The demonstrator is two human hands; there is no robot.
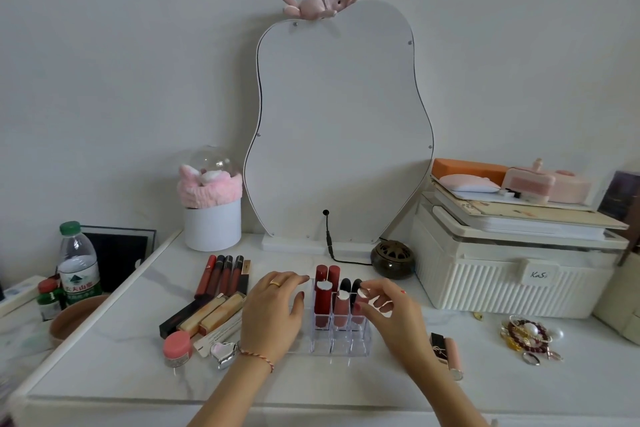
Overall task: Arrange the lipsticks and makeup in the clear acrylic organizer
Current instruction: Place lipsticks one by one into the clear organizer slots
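Over the organizer [341, 340], right fingers [363, 308] pinch a lipstick [360, 302]; "KaS" box [512, 284] nearby

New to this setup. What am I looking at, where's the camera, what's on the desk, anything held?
No robot here: a person works with bare hands. The single picture comes from a wide-angle camera on their head, looking forward and down.

On the white desk stands a clear organizer with several lipsticks upright in its back slots. The right hand pinches the top of a pink lipstick standing in the rightmost slot. The left hand rests open against the organizer's left side.

Left of it lie lip gloss tubes, boxed tubes, a pink jar and a heart compact. Right of it lie two more lipsticks and jewellery. A mirror stands behind.
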